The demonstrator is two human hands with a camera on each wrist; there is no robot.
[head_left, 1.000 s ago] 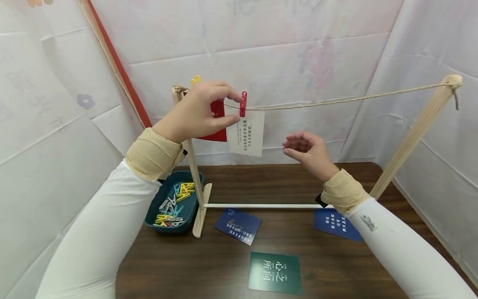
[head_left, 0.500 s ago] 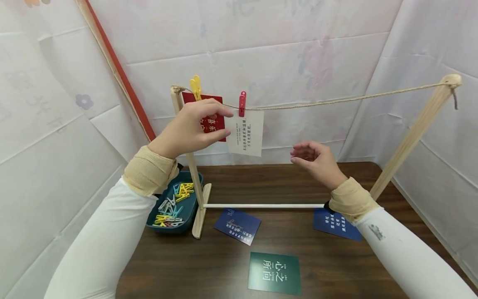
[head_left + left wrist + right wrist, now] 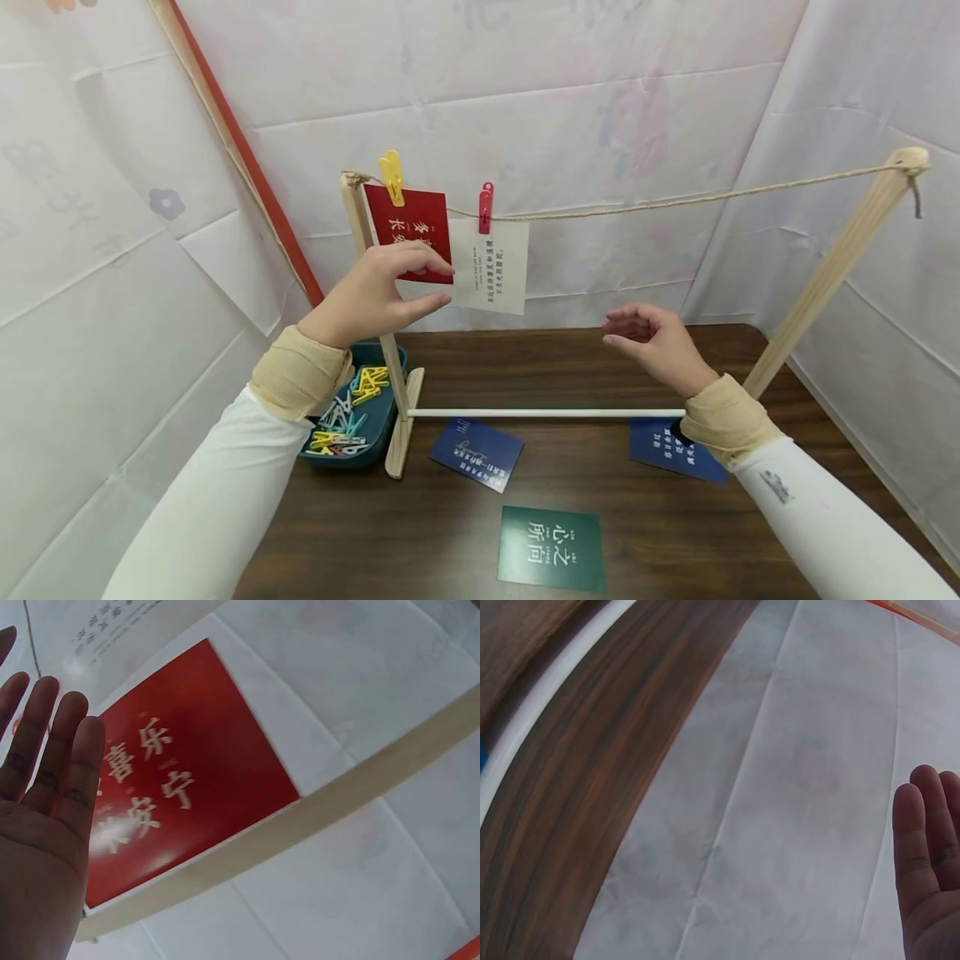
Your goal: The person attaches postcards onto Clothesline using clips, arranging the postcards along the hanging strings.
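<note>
A string (image 3: 675,201) runs between two wooden posts. On it hang a red card (image 3: 408,225) under a yellow peg (image 3: 391,177) and a white card (image 3: 491,265) under a red peg (image 3: 487,207). My left hand (image 3: 375,296) hovers in front of the red card's lower edge, fingers relaxed, holding nothing; the left wrist view shows its straight fingers (image 3: 45,750) beside the red card (image 3: 180,772). My right hand (image 3: 652,342) floats empty above the table, below and right of the white card, fingers loosely bent (image 3: 930,847).
A teal tray (image 3: 352,408) of coloured pegs sits at the foot of the left post (image 3: 375,317). Two blue cards (image 3: 476,453) (image 3: 671,450) and a green card (image 3: 552,547) lie on the brown table. The right post (image 3: 832,267) leans at the far right. White sheets wall the space.
My left hand has let go of the red peg and dropped down and left, uncovering the red card. My right hand has sunk lower and drifted right.
</note>
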